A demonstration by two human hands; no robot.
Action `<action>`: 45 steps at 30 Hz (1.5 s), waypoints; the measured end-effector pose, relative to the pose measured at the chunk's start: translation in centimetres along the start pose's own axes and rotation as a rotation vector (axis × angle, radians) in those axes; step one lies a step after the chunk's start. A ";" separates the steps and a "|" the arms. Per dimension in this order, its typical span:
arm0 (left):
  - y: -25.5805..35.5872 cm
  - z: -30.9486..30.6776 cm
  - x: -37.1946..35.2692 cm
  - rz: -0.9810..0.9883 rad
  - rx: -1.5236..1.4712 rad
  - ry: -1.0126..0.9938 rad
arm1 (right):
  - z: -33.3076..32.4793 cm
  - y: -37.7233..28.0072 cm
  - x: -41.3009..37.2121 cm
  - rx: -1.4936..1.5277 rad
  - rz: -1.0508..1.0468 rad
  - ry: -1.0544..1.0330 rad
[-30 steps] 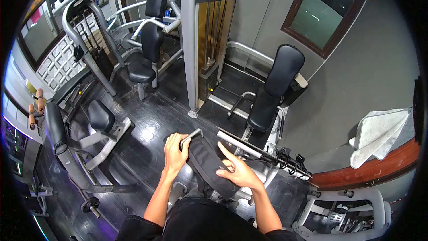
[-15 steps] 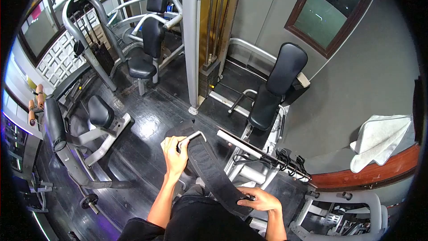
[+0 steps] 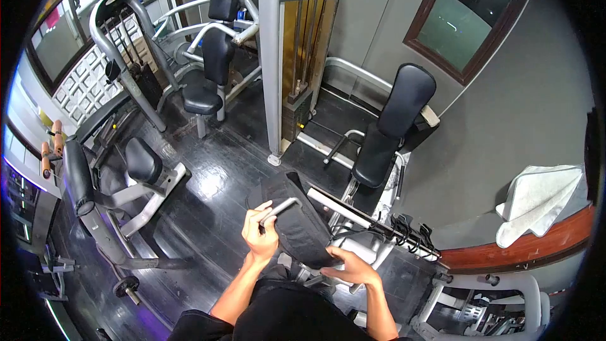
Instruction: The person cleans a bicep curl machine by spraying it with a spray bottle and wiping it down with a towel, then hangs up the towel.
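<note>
A wide black weightlifting belt (image 3: 302, 232) with a bent metal buckle bar (image 3: 282, 207) is held in front of my body. My left hand (image 3: 260, 232) is closed around the bar at the belt's left side. At the lower right edge of the belt, my right hand (image 3: 353, 268) grips it with the fingertips, partly hidden by the fabric. The belt is curled over, its broad face turned up and its far part folded behind.
Ahead stands a weight-stack machine (image 3: 271, 57) with a black padded seat (image 3: 377, 155). A bench machine (image 3: 142, 161) is on the left. Close on the right is a rack bar with black cables (image 3: 410, 233). A white towel (image 3: 540, 202) hangs at the right wall.
The belt, stretched out diagonally before, is now bunched and curled. My right hand has moved up and left, closer to my left hand, which has shifted right and slightly down.
</note>
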State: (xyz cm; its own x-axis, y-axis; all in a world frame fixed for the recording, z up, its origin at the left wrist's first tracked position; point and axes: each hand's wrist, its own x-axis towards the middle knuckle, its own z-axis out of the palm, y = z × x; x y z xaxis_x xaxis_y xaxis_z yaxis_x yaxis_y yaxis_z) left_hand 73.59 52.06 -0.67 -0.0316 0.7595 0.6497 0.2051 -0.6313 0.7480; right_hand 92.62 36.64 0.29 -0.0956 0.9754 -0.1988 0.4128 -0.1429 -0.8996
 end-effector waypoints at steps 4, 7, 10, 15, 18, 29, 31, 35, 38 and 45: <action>0.6 0.3 0.2 0.148 -0.033 -0.015 | 1.1 -4.4 3.8 0.168 0.006 0.231; 0.4 0.2 0.3 0.193 -0.034 -0.020 | 1.3 -9.4 5.7 0.097 0.145 0.394; 0.3 -0.1 0.2 0.205 -0.041 -0.067 | 2.3 -8.8 7.5 0.007 0.055 0.440; 1.1 -1.5 1.5 -0.108 0.124 -0.118 | 3.5 -7.4 10.2 0.331 -0.136 0.382; 1.1 -3.2 2.9 -0.194 0.151 -0.167 | 4.2 -6.7 11.2 0.411 -0.154 0.328; 0.5 -4.7 2.8 -0.284 0.164 -0.122 | 5.8 -5.8 11.7 0.201 -0.253 0.430; 0.1 -4.6 1.7 -0.286 0.138 -0.063 | 5.1 -7.5 11.1 -0.049 -0.296 0.522; 0.1 -4.3 1.1 -0.337 0.091 -0.024 | 5.7 -5.4 12.1 -0.034 -0.344 0.498; -0.1 -4.6 1.2 -0.402 0.085 -0.092 | 5.5 -5.3 12.1 0.180 -0.263 0.399; -7.2 -7.5 0.5 -1.155 -0.238 0.120 | 6.3 -2.8 12.1 0.345 -0.175 0.345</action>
State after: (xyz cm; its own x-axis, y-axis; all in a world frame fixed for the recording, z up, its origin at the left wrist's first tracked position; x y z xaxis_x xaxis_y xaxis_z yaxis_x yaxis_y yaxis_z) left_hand 64.78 55.86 -4.73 -0.1728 0.8872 -0.4277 -0.1918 0.3956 0.8982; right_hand 84.62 47.80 -1.99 0.1923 0.9799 0.0533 0.0890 0.0367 -0.9954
